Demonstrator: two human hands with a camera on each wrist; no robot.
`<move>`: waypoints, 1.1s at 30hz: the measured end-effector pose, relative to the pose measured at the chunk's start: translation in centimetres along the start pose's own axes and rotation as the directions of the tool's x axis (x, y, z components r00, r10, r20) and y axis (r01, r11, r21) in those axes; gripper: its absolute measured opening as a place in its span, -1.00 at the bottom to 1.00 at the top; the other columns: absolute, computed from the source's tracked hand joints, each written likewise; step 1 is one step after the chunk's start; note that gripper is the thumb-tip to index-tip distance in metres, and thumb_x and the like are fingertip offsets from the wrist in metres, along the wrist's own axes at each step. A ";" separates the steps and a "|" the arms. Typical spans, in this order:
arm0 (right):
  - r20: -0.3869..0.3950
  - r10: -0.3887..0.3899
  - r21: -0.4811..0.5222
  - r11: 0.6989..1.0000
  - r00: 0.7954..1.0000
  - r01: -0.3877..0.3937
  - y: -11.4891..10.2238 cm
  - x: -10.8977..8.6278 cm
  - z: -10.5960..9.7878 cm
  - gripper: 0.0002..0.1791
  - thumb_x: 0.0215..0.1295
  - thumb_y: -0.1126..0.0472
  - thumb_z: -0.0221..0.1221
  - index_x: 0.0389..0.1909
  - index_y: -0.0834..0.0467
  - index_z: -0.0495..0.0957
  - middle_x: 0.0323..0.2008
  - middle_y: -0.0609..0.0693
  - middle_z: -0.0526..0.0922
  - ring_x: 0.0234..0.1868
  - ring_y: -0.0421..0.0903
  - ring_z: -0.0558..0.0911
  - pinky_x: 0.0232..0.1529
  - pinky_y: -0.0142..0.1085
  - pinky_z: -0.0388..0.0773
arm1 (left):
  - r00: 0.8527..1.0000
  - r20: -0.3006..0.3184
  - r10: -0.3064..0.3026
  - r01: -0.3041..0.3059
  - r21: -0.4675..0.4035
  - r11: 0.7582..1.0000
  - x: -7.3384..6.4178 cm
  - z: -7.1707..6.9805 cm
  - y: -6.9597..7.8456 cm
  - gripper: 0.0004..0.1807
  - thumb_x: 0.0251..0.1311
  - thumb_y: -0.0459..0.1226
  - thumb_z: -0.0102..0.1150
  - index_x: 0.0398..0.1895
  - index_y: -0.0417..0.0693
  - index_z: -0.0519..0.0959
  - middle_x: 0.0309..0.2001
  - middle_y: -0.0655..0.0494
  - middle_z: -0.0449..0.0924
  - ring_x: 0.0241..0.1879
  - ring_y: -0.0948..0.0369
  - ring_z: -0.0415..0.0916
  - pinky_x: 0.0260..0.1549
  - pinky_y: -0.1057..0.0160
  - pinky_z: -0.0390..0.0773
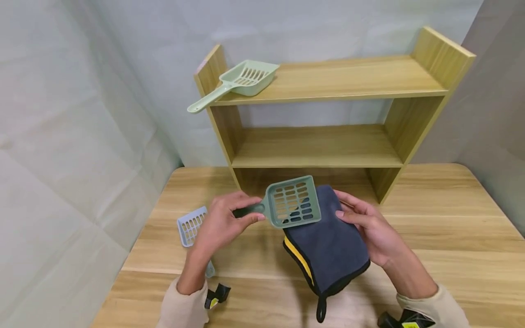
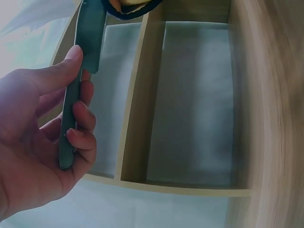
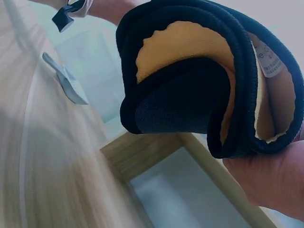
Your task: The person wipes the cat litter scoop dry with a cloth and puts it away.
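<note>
My left hand (image 1: 223,221) grips a dark green slotted litter scoop (image 1: 276,202) by its handle, as the left wrist view confirms with fingers (image 2: 83,135) curled round it. The scoop's head points right and overlaps the upper left of a folded towel (image 1: 332,246). That towel is dark grey with black edging, a yellow inner side and a hanging loop. My right hand (image 1: 369,223) pinches it at its right side, thumb on the top face. In the right wrist view the towel (image 3: 180,47) shows its folded layers and a white label; most fingers are hidden there.
A wooden shelf unit (image 1: 320,166) stands at the back of the table (image 1: 451,255). On its top board lies a pale green litter scoop (image 1: 246,79), handle sticking out past the left front. A light blue scoop (image 1: 190,226) lies on the table, partly behind my left arm.
</note>
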State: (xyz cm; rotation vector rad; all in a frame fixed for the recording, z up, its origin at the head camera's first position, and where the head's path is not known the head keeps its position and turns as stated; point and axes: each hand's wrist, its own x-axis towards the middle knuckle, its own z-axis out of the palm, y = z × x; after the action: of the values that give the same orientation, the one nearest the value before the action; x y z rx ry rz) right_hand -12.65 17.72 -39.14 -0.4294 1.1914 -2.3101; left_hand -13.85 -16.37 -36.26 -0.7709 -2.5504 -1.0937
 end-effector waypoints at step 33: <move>-0.096 -0.034 -0.130 0.991 0.995 0.021 -0.5 -0.1 -0.3 -0.43 0.61 0.47 -0.04 0.44 -0.08 0.52 0.20 -0.05 0.71 0.09 -0.11 0.79 0.01 -0.24 0.77 | 0.985 0.153 -0.073 0.077 -0.019 0.997 -0.5 0.0 0.9 -0.57 0.26 -0.18 0.54 0.18 -0.06 0.78 -0.03 0.08 0.82 -0.25 0.25 0.64 -0.23 0.22 0.65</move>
State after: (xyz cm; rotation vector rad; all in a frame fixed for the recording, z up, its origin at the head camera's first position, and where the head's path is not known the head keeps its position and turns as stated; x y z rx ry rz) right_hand -12.85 18.20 -38.86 -0.3834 1.3964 -2.3088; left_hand -12.97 -16.03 -35.94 -0.7989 -2.7182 -1.1322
